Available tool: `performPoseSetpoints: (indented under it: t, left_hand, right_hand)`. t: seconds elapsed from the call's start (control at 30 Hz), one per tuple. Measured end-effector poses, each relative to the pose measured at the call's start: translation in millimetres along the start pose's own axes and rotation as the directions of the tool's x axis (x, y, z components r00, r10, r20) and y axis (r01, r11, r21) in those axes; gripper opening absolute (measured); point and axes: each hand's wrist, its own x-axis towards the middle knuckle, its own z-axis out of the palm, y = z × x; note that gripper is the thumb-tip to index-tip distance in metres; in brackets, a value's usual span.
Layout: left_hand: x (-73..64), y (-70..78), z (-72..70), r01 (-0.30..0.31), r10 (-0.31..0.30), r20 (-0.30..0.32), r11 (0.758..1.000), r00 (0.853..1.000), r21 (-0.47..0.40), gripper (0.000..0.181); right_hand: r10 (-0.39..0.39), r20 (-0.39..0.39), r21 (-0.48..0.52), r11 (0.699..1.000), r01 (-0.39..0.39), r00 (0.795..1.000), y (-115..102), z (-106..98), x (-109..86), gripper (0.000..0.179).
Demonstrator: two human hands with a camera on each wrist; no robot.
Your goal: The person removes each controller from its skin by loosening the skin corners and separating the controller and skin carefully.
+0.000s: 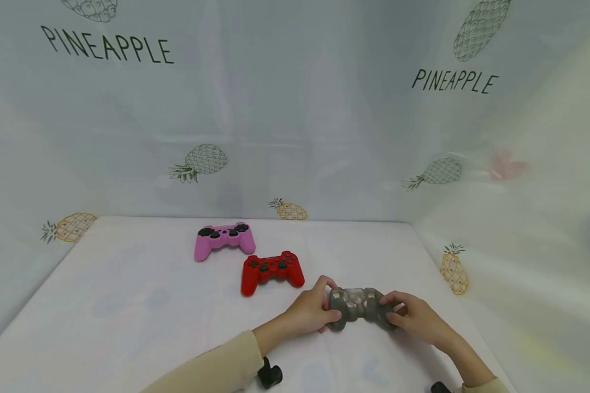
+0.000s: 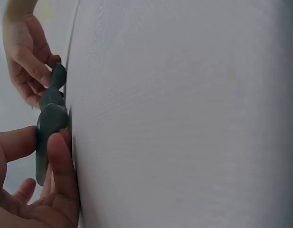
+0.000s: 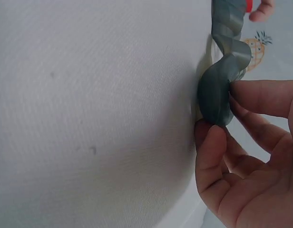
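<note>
- And here we are at the white table [image 1: 128, 300], with both hands on one thing: a glossy grey controller [image 1: 355, 303], right of the middle and toward the near side.
- The left hand [image 1: 311, 309] has the controller's left end, pinching it between thumb and fingers.
- Over on the other side, the right hand [image 1: 417, 317] pinches the right end, thumb and fingertips closing on the handle there.
- The controller lies crosswise between the two hands, its handles toward the person; whether it touches the tabletop or sits just above it, I can't tell from here.
- Just beyond the left hand, look, a red controller [image 1: 272, 268] rests on the table, slightly turned, black sticks facing up.
- Farther back and to the left, a pink controller [image 1: 224, 237] lies with its black pads and sticks up, just beside the red one.
- Beige sleeves [image 1: 216, 364] run in from the near edge, and a small black device [image 1: 270, 375] shows at the left wrist.
- Behind it all hangs a pale sheet [image 1: 295, 109], printed with pineapples, green-black and yellow, and the word PINEAPPLE twice, plus a faint pinkish-red shape [image 1: 507, 165] off to the right.
</note>
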Motion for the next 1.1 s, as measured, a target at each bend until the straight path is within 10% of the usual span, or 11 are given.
performPoseSetpoints:
  t: [0.27,0.63,0.9,1.1]
  left_hand:
    - [-2.6,-9.5,-8.6,-0.04,0.043,-0.009,0.971,0.999,0.235,0.062]
    - [-36.0,-8.2,-68.7,0.019,0.0,-0.096,0.98,0.995,0.196,0.056]
    - [-63.9,-19.5,-122.9,0.052,0.001,-0.326,0.987,0.945,0.155,0.064]
    - [-73.0,-30.2,-148.0,0.079,-0.001,-0.388,0.979,0.922,0.186,0.067]
  right_hand:
    - [-0.02,-0.034,-0.012,1.0,0.019,0.999,-3,4,1.1,0.025]
    - [-0.103,-0.211,-0.166,0.984,0.068,0.972,-18,4,6.2,0.022]
    - [-0.218,-0.198,-0.147,0.97,0.191,0.955,-45,6,30.0,0.03]
    - [-0.256,-0.171,-0.118,0.964,0.238,0.951,-66,14,48.7,0.037]
